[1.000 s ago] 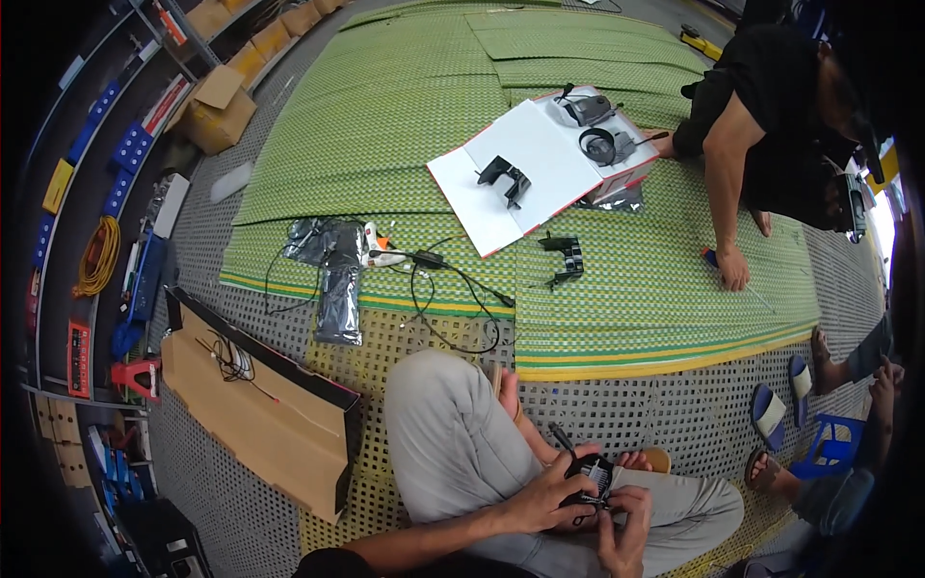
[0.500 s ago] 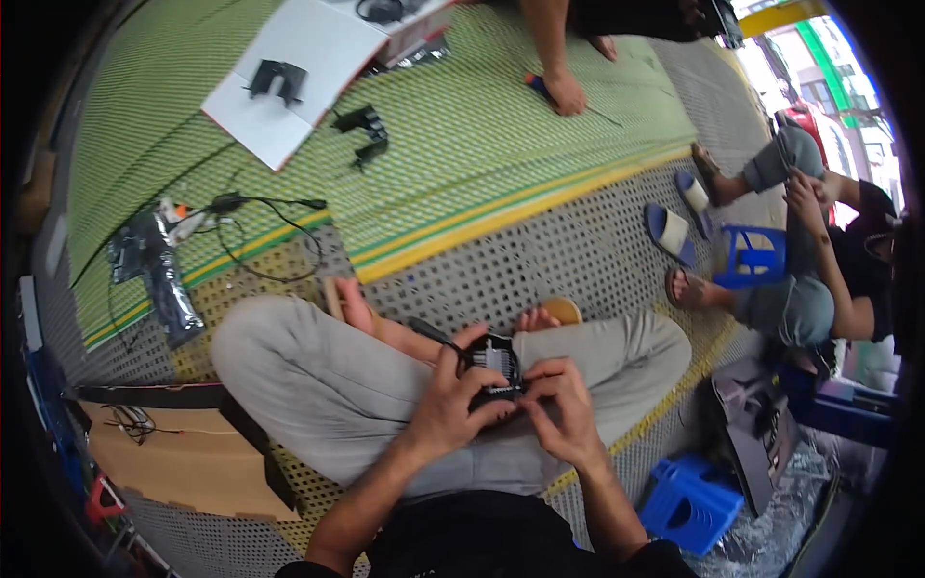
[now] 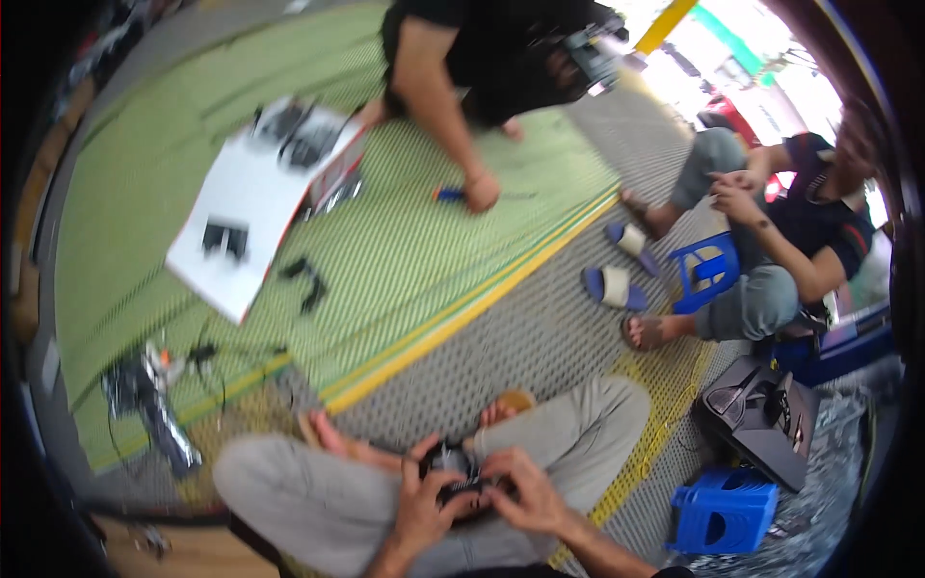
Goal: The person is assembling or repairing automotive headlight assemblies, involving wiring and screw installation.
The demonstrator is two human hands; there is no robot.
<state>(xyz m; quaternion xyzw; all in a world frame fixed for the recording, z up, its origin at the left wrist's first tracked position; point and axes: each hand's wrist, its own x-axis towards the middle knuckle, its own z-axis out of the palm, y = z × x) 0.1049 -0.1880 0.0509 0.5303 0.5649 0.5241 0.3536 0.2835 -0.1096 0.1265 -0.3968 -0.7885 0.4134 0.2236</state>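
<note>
Over my crossed legs I hold a small black device (image 3: 451,462), its details smeared by motion. My left hand (image 3: 422,503) wraps round its left and near side, thumb across the near edge. With fingers curled and thumb pressed in, my right hand (image 3: 525,489) grips the right side. The fingertips partly cover the device. Grey trousers (image 3: 318,496) lie under both hands.
Ahead on a green mat (image 3: 405,279) are an open white box (image 3: 217,275), black brackets (image 3: 306,282) and a cable with a silvery bag (image 3: 159,414). Another person's hand (image 3: 481,192) holds a screwdriver. A seated person, slippers (image 3: 615,287) and blue stool (image 3: 723,511) are right.
My view has tilted up and swung, so my hands and the device sit lower in the picture. Both hands stay on the device. More of the person ahead shows.
</note>
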